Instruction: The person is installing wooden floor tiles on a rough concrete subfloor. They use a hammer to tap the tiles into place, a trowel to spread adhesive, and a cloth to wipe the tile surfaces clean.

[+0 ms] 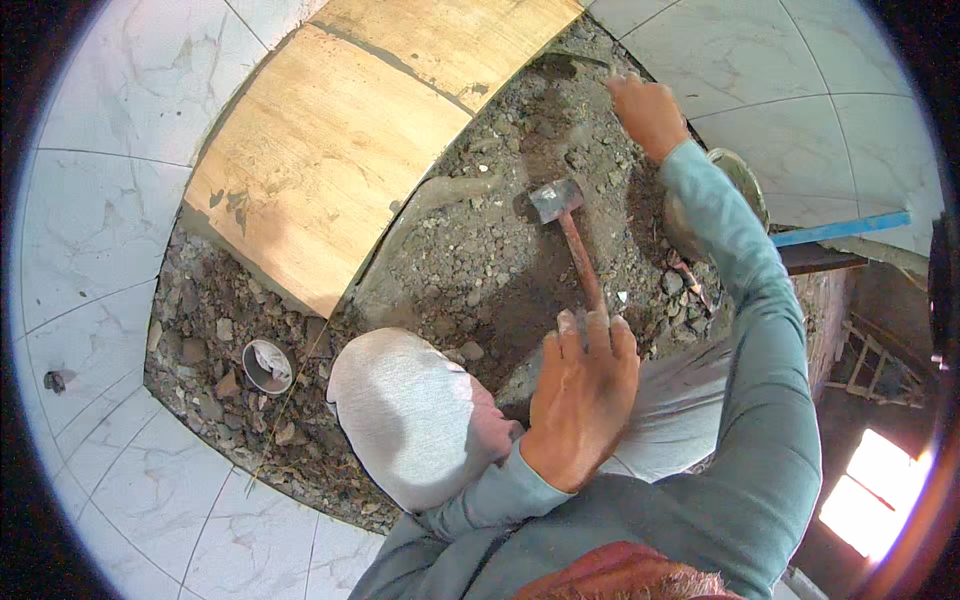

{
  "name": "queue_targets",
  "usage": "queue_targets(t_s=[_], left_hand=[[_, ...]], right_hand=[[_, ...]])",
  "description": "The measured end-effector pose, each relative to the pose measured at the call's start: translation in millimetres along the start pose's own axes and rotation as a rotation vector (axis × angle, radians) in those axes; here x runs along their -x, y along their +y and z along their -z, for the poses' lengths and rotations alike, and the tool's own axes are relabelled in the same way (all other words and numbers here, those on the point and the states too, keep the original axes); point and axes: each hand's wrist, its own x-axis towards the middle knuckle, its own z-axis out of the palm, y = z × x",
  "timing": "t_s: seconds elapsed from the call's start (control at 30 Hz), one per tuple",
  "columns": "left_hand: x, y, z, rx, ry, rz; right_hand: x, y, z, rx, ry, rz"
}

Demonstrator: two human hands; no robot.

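Observation:
My left hand is palm down, its fingers stretched forward and slightly apart. Its fingertips meet the end of the wooden handle of a mallet, and the hand may cover part of that handle. The mallet's blocky grey head is over the rubble. Farther off, at the right edge of the dug patch, my right hand is closed, its fingers slightly blurred. A thin dark tool runs leftward from it, low over the soil; its exact kind is unclear. One wooden tile lies left of the mallet, with another beyond it.
Marbled white tiles border the rubble. A bucket is partly behind my right forearm. A small tool with a reddish handle lies near it. A round container sits in the rubble at left, beside a thin string. A blue bar juts in at right.

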Motion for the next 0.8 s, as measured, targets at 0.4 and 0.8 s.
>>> queue_targets(t_s=[0.4,0.8], left_hand=[[8.6,11.4,-3.8,-0.021,0.018,0.013],[36.4,36.9,-9.8,-0.031,0.178,0.052]], right_hand=[[80.7,-90.7,30.8,-0.202,-0.109,-0.006],[149.3,-166.7,115.1,-0.528,-0.241,0.195]])
